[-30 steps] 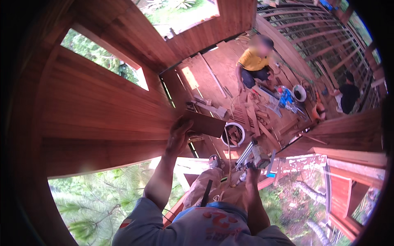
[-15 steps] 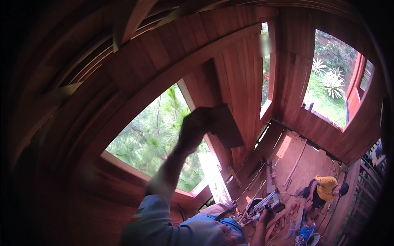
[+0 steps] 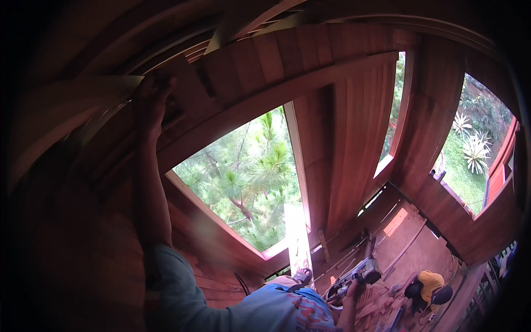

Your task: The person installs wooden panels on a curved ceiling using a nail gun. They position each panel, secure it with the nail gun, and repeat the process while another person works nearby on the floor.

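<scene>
My left hand (image 3: 154, 95) is raised high against the wood-panelled wall, above the corner of the large window. Its fingers are around the edge of a short wooden board (image 3: 191, 91), which lies up against the planks there; a dark gap shows beside it. Low on the right, my right hand (image 3: 355, 288) grips a nail gun (image 3: 368, 270) with a long body, held at waist height away from the wall. Shadow hides part of the left fingers.
The large window (image 3: 249, 177) opens onto trees. A bright plank (image 3: 297, 243) runs beneath my foot. Below, a person in a yellow shirt (image 3: 430, 288) crouches on the floor among wood offcuts (image 3: 373, 304). Roof beams (image 3: 243, 25) cross overhead.
My left hand has carried the board up and to the left, from in front of the window post to the wall above the window. The nail gun stays low in my right hand.
</scene>
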Demonstrator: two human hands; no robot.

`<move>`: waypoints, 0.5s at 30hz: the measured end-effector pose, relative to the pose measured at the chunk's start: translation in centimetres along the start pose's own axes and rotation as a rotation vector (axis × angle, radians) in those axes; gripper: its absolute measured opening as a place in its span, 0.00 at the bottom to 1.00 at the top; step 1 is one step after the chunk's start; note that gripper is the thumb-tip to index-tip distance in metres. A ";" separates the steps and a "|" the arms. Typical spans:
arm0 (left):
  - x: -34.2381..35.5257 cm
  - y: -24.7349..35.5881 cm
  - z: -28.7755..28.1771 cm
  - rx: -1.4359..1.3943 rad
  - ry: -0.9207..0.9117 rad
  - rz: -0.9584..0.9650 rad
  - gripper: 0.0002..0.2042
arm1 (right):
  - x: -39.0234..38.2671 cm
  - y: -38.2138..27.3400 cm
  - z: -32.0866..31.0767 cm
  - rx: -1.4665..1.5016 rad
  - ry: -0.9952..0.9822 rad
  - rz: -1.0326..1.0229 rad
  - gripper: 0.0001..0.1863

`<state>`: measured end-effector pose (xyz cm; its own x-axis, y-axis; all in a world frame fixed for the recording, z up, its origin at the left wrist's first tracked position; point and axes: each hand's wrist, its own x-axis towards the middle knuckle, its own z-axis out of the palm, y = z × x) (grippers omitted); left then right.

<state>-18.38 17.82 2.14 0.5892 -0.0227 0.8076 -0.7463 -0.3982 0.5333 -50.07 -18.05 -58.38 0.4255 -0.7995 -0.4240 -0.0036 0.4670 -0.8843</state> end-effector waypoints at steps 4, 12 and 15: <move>0.0 -0.9 0.0 -0.061 -0.011 -0.086 0.11 | 0.4 -1.6 0.4 -0.131 -0.108 0.037 0.14; 0.3 -0.8 3.0 -0.075 0.026 -0.183 0.10 | 0.5 -1.3 0.9 -0.259 -0.096 0.026 0.21; 0.1 -0.2 3.6 -0.022 0.075 -0.292 0.09 | 0.0 -1.7 1.1 -0.156 -0.151 0.038 0.23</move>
<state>-17.07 14.62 1.24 0.7560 0.1582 0.6351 -0.5557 -0.3575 0.7506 -49.02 -18.40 -56.68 0.5530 -0.7114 -0.4338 -0.1571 0.4223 -0.8927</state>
